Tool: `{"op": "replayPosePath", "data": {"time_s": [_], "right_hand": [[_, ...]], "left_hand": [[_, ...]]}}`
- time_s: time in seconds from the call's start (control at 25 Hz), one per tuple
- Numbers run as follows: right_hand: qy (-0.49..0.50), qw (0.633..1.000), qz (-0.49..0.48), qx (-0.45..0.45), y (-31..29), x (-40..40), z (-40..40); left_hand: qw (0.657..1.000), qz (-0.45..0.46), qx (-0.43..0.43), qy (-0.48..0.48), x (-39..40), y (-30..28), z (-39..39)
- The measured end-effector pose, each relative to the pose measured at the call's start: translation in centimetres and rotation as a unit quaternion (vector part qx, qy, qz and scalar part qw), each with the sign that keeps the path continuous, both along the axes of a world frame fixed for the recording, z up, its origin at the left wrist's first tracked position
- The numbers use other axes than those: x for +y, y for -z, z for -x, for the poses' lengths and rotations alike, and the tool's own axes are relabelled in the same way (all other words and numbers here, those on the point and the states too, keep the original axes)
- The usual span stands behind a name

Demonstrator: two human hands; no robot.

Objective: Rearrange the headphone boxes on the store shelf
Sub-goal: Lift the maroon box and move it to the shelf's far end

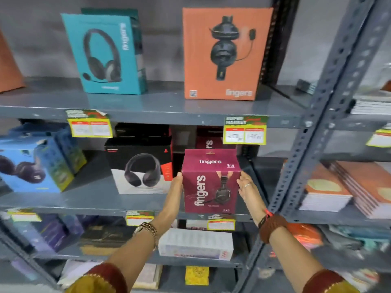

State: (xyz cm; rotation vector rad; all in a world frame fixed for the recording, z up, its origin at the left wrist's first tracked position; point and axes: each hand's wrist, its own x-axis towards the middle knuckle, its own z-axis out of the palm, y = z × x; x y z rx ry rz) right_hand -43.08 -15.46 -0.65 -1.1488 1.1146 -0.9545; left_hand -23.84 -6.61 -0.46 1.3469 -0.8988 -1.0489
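A maroon "fingers" headphone box stands upright at the front edge of the middle shelf. My left hand presses flat against its left side and my right hand against its right side, so both hold it between them. Just left of it is a black-and-white headphone box, and further left a blue box. More dark and maroon boxes sit behind. On the top shelf stand a teal box and an orange "fingers" box.
A perforated grey upright post runs close to the right of my right hand. Beyond it, stacks of notebooks lie on neighbouring shelves. Yellow price tags hang from the shelf edges. The lower shelf holds a white box and other blurred boxes.
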Motion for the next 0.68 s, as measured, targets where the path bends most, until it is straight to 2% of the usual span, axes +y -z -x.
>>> {"op": "replayPosePath", "data": {"time_s": [0.32, 0.52, 0.68], "right_hand": [[0.012, 1.000, 0.005, 0.000, 0.5, -4.7, 1.3], [0.008, 1.000, 0.007, 0.004, 0.6, -5.0, 1.4], [0.022, 0.998, 0.042, 0.051, -0.8, -3.6, 1.5]], "left_hand": [[1.000, -0.005, -0.001, 0.017, -6.4, 1.9, 1.0], [1.000, -0.009, -0.018, 0.012, -7.2, 2.2, 0.9], [0.999, -0.021, -0.021, -0.018, -6.5, 2.6, 0.6]]}}
